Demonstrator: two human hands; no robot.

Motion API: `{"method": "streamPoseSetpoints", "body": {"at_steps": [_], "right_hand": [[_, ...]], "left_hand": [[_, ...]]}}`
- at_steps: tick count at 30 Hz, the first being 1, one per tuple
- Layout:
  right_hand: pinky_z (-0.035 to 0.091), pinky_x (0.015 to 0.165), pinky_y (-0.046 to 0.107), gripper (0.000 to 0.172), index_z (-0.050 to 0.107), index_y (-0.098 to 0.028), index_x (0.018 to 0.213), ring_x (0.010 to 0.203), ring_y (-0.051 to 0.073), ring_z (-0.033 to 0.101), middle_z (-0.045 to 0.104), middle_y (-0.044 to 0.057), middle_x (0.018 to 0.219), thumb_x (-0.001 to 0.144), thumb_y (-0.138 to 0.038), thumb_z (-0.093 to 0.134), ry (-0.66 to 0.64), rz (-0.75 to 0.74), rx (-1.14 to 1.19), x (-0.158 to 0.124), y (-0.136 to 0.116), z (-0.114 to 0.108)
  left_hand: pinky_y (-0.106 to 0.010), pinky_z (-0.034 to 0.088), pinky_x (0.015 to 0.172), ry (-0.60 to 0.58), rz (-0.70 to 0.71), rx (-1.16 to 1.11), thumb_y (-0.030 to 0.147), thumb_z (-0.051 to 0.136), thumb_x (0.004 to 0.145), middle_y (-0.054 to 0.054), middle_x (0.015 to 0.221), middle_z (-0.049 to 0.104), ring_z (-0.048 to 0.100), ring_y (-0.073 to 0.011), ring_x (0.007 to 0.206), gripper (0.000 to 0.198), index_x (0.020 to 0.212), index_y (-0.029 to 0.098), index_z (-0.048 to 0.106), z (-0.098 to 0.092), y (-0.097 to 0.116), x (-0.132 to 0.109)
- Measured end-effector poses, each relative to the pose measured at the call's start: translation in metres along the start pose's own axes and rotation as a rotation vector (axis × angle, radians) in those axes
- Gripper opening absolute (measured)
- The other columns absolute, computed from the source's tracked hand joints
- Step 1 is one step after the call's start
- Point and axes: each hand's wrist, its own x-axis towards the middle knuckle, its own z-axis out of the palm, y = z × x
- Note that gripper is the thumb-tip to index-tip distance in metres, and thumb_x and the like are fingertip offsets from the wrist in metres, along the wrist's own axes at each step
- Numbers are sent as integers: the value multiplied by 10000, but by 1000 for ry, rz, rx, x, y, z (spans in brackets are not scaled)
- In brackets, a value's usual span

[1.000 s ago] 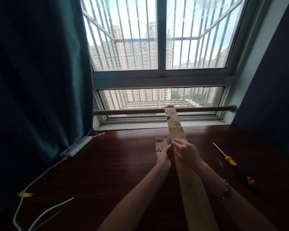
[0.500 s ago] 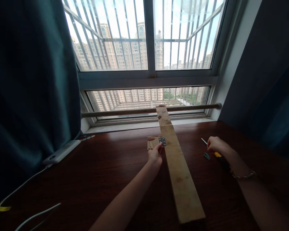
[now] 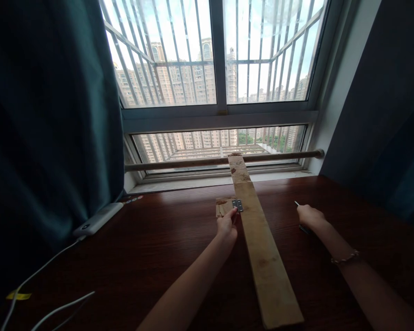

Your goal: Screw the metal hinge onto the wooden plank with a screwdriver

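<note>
A small metal hinge (image 3: 238,205) lies across the seam between a long wooden board (image 3: 267,250) and a short wood piece (image 3: 223,207) at its left side. My left hand (image 3: 227,225) is closed at the hinge's lower edge, with the thumb on the metal; its other fingers are mostly hidden. To the right of the long board, my right hand (image 3: 309,216) is closed around a screwdriver (image 3: 297,203). Only the thin shaft shows past the fingers, the handle being hidden under hand and wrist. Dark screws (image 3: 304,229) lie on the tabletop, partly covered by the right hand.
A dark red-brown tabletop (image 3: 172,257) carries everything. On the left lie a white power strip (image 3: 101,219), white cables (image 3: 44,265) and a yellow tag (image 3: 19,295). A metal rail (image 3: 179,162) crosses before the window, with the long board's far end by it. Dark curtains (image 3: 55,115) hang at the side.
My right hand has moved slightly nearer the screws and now covers the screwdriver's yellow and black handle and most of the screws. The view has shifted a little; my left hand stays at the hinge.
</note>
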Motion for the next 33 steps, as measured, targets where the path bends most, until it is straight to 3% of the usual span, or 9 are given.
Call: {"method": "streamPoseSetpoints", "body": {"at_steps": [18, 25, 27, 29, 31, 33], "right_hand": [[481, 669, 362, 256, 642, -111, 932, 917, 312, 610, 624, 185, 968, 700, -54, 549, -3, 29, 3, 6, -1, 8], [460, 640, 343, 231, 645, -89, 925, 891, 329, 612, 625, 209, 958, 717, -121, 551, 86, 20, 40, 2, -3, 1], [452, 647, 313, 188, 648, -114, 882, 860, 289, 622, 643, 172, 917, 738, -180, 547, 171, -36, 86, -4, -7, -9], [447, 657, 275, 136, 648, -142, 790, 795, 231, 630, 664, 110, 822, 729, -232, 568, 336, -168, 238, -15, -17, -21], [458, 627, 255, 125, 636, -154, 733, 685, 190, 629, 663, 56, 712, 693, -267, 600, 506, -343, 511, -26, -36, -32], [477, 555, 248, 182, 633, -153, 793, 582, 169, 621, 660, 31, 664, 687, -298, 603, 521, -496, 815, -36, -61, -38]], "left_hand": [[-199, 477, 520, -10, -14, -3, -45, 606, 661, -21, 606, 613, 593, -102, 501, 186, 658, 121, 522, -2, -4, 7], [-168, 460, 512, -27, -16, 9, -43, 594, 678, -14, 603, 605, 583, -80, 504, 185, 644, 122, 517, -4, -5, 7], [-165, 460, 503, -26, -27, 12, -41, 592, 681, -13, 597, 605, 581, -79, 495, 181, 642, 120, 518, -4, -4, 7], [-169, 467, 500, -30, -40, 2, -40, 588, 682, -17, 592, 607, 582, -83, 487, 174, 643, 116, 523, -3, -4, 8], [-180, 482, 508, -34, -48, -13, -44, 584, 681, -18, 584, 609, 588, -91, 487, 169, 649, 113, 528, -3, -4, 9], [-186, 490, 516, -31, -49, -20, -53, 583, 675, -16, 577, 613, 594, -96, 493, 175, 652, 113, 533, -3, -4, 8]]}}
